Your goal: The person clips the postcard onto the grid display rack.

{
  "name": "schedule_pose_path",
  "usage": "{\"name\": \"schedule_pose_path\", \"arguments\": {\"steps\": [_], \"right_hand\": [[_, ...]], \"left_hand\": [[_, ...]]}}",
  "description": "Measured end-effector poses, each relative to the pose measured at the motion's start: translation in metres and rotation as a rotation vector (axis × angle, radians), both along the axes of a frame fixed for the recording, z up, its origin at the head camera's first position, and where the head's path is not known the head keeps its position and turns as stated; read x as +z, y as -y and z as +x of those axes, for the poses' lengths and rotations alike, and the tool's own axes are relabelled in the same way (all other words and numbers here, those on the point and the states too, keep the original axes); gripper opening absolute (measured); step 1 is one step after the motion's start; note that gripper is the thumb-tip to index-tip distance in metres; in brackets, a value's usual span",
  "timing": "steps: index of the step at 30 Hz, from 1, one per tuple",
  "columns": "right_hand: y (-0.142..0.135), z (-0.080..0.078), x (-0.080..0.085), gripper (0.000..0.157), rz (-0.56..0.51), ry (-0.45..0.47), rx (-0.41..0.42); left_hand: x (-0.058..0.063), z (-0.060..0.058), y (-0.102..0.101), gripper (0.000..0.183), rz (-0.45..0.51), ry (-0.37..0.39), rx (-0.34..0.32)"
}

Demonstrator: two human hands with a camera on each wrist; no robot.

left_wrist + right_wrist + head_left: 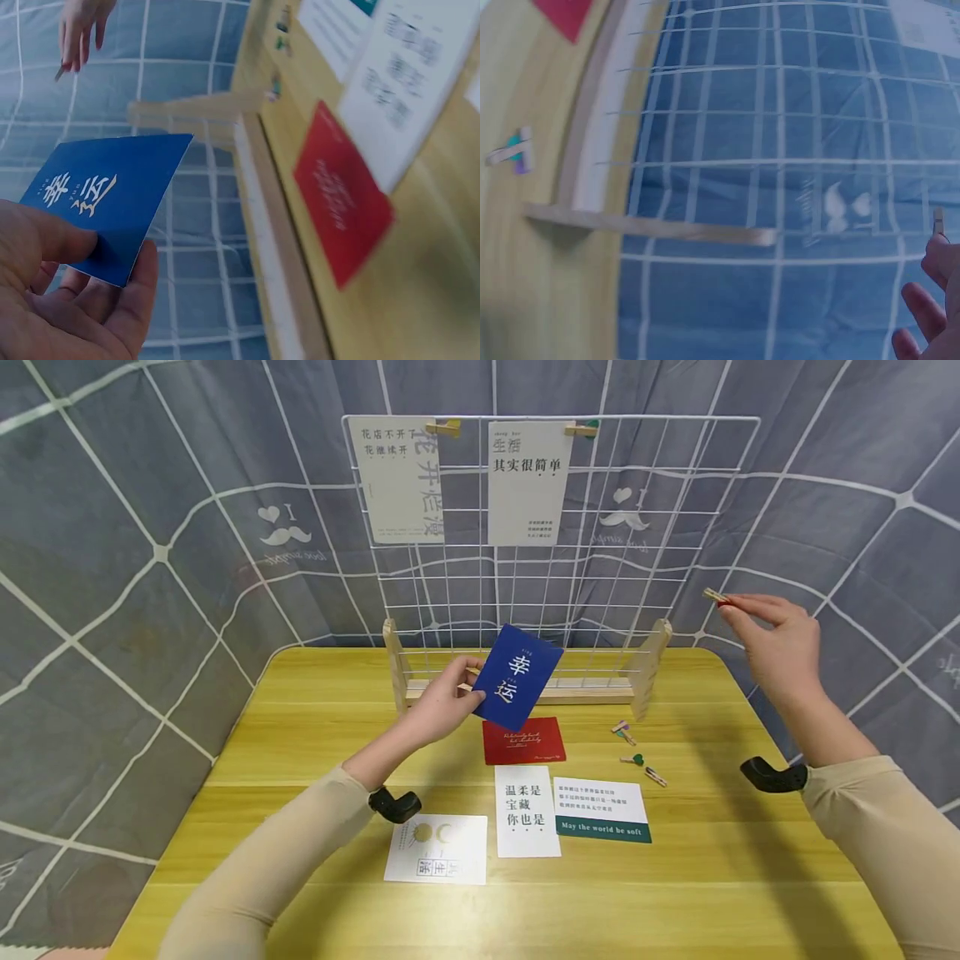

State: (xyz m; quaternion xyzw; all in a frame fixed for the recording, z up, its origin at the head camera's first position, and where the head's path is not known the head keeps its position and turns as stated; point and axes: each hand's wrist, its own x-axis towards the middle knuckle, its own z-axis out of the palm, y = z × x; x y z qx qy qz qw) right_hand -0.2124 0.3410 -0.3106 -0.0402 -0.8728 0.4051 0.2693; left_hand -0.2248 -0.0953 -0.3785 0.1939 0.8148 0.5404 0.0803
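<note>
A blue card (517, 678) with white Chinese characters is pinched by its lower left corner between the thumb and fingers of my left hand (448, 697). It is held tilted in front of the white wire grid (637, 552). Out to the right, above the table, my right hand (780, 643) pinches a small wooden clothespin (716, 597) with a bit of red on it. Two white cards, one on the left (397, 485) and one in the middle (525, 485), hang from the grid's top bar by wooden clothespins (444, 428).
On the table (315, 693) lie a red card (525, 741), a white card (528, 810), a white-and-green card (602, 810) and a card with a sun and moon (437, 849). Several loose clothespins (655, 776) lie at the right. Wooden feet (651, 668) support the grid.
</note>
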Motion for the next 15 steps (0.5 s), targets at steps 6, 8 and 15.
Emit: {"name": "schedule_pose_path", "arguments": {"steps": [6,8,15], "right_hand": [[0.013,-0.012,0.026,0.035,-0.046,-0.069,0.062],[0.017,-0.015,0.033,0.033,-0.05,-0.078,0.076],[0.027,-0.026,0.06,0.03,-0.093,-0.092,0.103]], "left_hand": [[0.022,-0.007,-0.029,0.031,0.021,-0.042,-0.024],[0.027,-0.011,-0.037,0.03,0.025,-0.064,-0.025],[0.043,-0.02,-0.059,0.026,0.051,-0.116,-0.016]]}}
